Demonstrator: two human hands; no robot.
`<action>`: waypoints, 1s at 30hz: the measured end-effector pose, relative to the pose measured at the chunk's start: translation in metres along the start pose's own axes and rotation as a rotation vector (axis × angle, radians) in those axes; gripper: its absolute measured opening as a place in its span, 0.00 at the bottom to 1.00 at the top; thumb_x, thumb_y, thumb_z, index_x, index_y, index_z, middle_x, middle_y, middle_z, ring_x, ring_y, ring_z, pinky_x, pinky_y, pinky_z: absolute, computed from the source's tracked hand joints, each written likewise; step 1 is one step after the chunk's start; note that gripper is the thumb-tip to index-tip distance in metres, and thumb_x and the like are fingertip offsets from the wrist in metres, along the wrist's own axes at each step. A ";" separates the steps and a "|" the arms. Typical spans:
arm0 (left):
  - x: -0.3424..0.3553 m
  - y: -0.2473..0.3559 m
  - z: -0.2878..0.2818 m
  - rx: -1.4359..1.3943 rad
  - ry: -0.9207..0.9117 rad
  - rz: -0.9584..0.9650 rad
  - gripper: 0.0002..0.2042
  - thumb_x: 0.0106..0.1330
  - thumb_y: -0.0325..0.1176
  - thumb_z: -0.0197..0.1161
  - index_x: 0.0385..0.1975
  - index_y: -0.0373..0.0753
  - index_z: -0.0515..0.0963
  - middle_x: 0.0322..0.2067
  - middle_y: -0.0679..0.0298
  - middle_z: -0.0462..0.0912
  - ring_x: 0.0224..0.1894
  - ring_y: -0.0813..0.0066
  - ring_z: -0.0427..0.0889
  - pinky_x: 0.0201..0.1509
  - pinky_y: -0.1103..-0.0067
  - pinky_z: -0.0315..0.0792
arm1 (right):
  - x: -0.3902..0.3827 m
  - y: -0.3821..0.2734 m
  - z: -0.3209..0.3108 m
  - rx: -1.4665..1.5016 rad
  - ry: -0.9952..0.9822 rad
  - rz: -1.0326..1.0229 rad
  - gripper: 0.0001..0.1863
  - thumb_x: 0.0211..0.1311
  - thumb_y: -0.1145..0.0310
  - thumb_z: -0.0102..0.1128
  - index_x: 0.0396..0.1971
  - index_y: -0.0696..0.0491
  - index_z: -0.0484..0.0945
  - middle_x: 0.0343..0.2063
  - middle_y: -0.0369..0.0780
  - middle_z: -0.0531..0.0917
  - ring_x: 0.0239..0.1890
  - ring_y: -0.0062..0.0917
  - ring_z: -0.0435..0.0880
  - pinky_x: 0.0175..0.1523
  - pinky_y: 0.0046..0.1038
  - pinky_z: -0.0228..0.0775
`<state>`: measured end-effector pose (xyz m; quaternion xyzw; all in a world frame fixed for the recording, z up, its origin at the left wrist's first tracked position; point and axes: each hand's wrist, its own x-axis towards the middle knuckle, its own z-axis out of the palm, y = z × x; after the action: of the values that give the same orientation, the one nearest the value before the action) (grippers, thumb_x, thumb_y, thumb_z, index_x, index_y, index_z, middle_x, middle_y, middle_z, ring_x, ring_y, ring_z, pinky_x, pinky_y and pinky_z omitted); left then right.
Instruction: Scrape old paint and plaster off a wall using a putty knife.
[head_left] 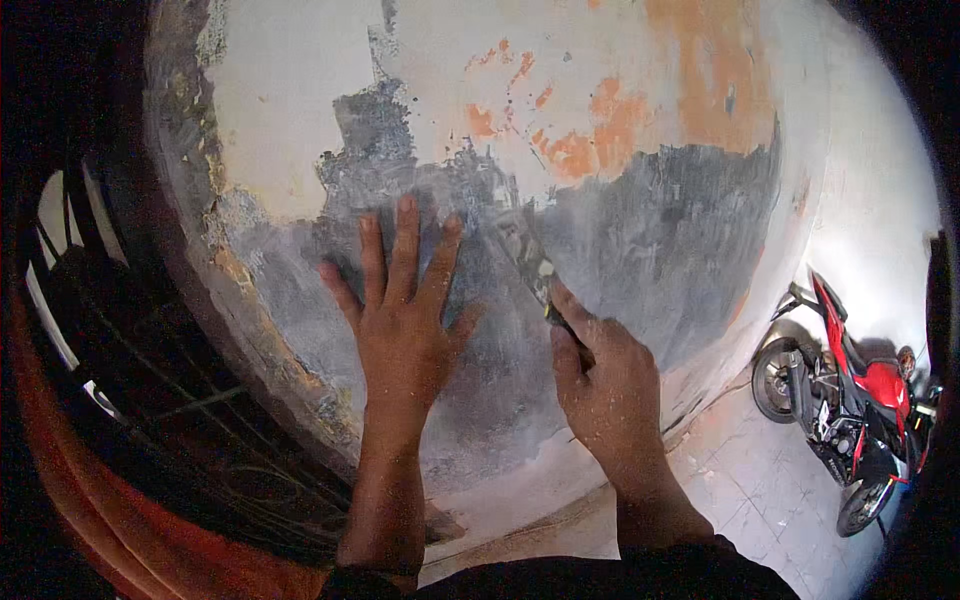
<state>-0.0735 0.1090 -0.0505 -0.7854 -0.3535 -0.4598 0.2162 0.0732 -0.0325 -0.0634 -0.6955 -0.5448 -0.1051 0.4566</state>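
A wall (680,230) with pale coating, orange patches and a large rough grey area fills the middle of the view. My left hand (400,340) lies against the grey part, fingers spread, holding nothing. To its right, my right hand (605,385) grips the dark handle of a metal scraper (528,255). The scraper's blade, smeared with pale material, tilts up to the left against the wall near the border between grey and pale areas. Whether its edge is pressing on the surface I cannot tell.
A red and black motorcycle (860,390) stands at the right beside a white wall (870,180), on a pale tiled floor (740,480). Along the left, beyond the wall's cracked edge, is a dark opening (130,300) with metal bars, and red fabric (120,490) shows at the lower left.
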 end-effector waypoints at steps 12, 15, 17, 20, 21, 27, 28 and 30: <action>-0.002 -0.001 0.004 -0.019 0.004 -0.010 0.47 0.49 0.43 0.82 0.73 0.64 0.67 0.81 0.68 0.49 0.83 0.54 0.44 0.78 0.36 0.27 | 0.013 -0.010 -0.001 -0.015 0.041 -0.009 0.27 0.69 0.64 0.60 0.69 0.42 0.74 0.31 0.49 0.82 0.34 0.47 0.86 0.39 0.46 0.80; 0.000 0.000 0.002 -0.013 0.030 0.009 0.47 0.49 0.44 0.82 0.74 0.64 0.67 0.81 0.69 0.48 0.82 0.54 0.44 0.78 0.36 0.27 | 0.015 -0.017 -0.002 -0.009 0.135 -0.060 0.23 0.71 0.71 0.62 0.65 0.50 0.79 0.28 0.48 0.82 0.26 0.33 0.82 0.35 0.35 0.75; 0.000 0.001 -0.001 -0.013 0.008 0.002 0.47 0.49 0.43 0.82 0.74 0.64 0.67 0.81 0.69 0.48 0.82 0.54 0.44 0.78 0.36 0.27 | 0.005 -0.011 -0.001 -0.013 0.106 -0.043 0.23 0.71 0.71 0.62 0.64 0.51 0.79 0.28 0.48 0.82 0.27 0.34 0.82 0.36 0.35 0.76; -0.001 0.000 0.000 -0.023 0.010 -0.003 0.47 0.48 0.43 0.83 0.74 0.64 0.67 0.81 0.69 0.48 0.82 0.54 0.44 0.78 0.36 0.27 | 0.002 -0.012 -0.003 -0.027 0.061 -0.009 0.22 0.71 0.71 0.62 0.64 0.51 0.79 0.29 0.49 0.82 0.28 0.36 0.83 0.37 0.36 0.76; -0.001 0.000 0.002 -0.024 0.010 -0.003 0.47 0.48 0.43 0.83 0.74 0.64 0.67 0.81 0.69 0.48 0.82 0.54 0.44 0.78 0.36 0.27 | 0.002 -0.012 -0.003 -0.035 0.028 0.017 0.22 0.71 0.71 0.62 0.64 0.51 0.79 0.29 0.49 0.82 0.29 0.36 0.84 0.38 0.36 0.76; 0.000 0.002 -0.001 -0.016 0.025 -0.005 0.48 0.46 0.47 0.82 0.73 0.62 0.69 0.80 0.65 0.52 0.82 0.50 0.45 0.78 0.39 0.26 | 0.019 -0.019 -0.005 -0.015 0.136 -0.052 0.22 0.70 0.72 0.61 0.63 0.52 0.80 0.31 0.51 0.84 0.31 0.39 0.85 0.39 0.37 0.77; -0.001 0.000 0.000 -0.012 0.024 0.002 0.48 0.46 0.47 0.82 0.73 0.61 0.69 0.80 0.64 0.52 0.82 0.50 0.45 0.78 0.39 0.26 | 0.013 -0.017 -0.003 -0.017 0.137 -0.053 0.22 0.70 0.72 0.61 0.63 0.52 0.80 0.31 0.51 0.84 0.31 0.39 0.85 0.39 0.37 0.77; -0.002 -0.002 0.003 -0.008 0.022 0.009 0.47 0.46 0.47 0.82 0.73 0.61 0.69 0.80 0.64 0.52 0.82 0.50 0.46 0.78 0.38 0.26 | -0.001 -0.013 0.000 -0.019 0.029 0.035 0.21 0.70 0.73 0.61 0.63 0.52 0.80 0.32 0.51 0.84 0.32 0.38 0.85 0.39 0.35 0.76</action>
<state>-0.0740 0.1114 -0.0530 -0.7826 -0.3459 -0.4689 0.2192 0.0619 -0.0332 -0.0578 -0.7076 -0.5248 -0.1126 0.4595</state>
